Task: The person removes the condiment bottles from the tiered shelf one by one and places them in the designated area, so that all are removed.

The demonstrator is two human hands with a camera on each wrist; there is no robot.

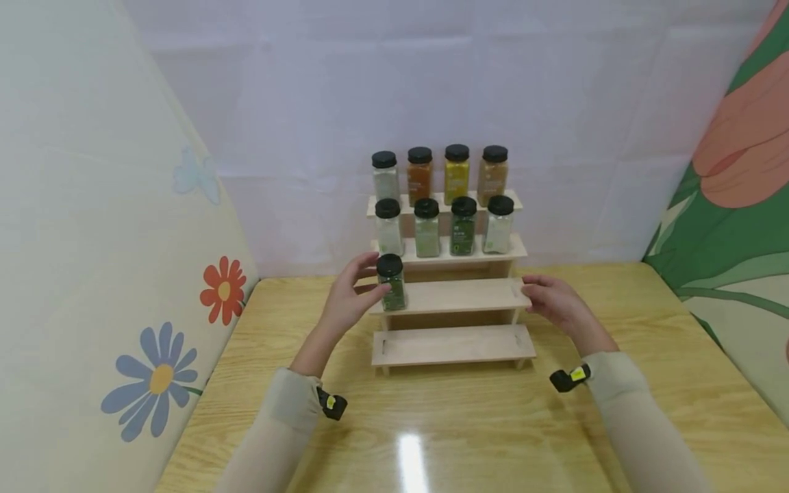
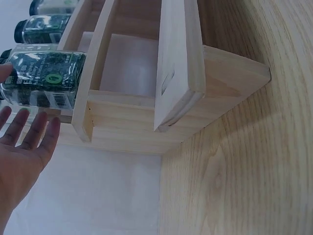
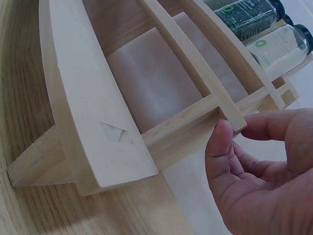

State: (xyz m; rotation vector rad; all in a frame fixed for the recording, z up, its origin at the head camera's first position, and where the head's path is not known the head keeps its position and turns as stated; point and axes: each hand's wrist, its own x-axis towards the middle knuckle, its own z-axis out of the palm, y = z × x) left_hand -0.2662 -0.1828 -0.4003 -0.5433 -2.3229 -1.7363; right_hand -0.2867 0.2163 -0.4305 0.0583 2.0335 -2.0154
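A four-tier wooden rack (image 1: 459, 296) stands on the table. At the left end of its second-lowest tier is a black-lidded spice jar (image 1: 393, 293) with dark green contents, upright. My left hand (image 1: 348, 298) is around this jar, thumb at its front. In the left wrist view, the fingers (image 2: 35, 134) are extended and spread beside the jar (image 2: 44, 81). My right hand (image 1: 555, 301) is at the right end of the same tier. The right wrist view has its thumb and forefinger pinching the corner of that wooden shelf (image 3: 217, 95).
Several spice jars (image 1: 427, 229) line the second tier from the top, and more jars (image 1: 457, 177) stand on the top tier. A pale cloth wall (image 1: 308, 137) rises behind the rack. The wooden tabletop (image 1: 468, 424) extends in front and to both sides.
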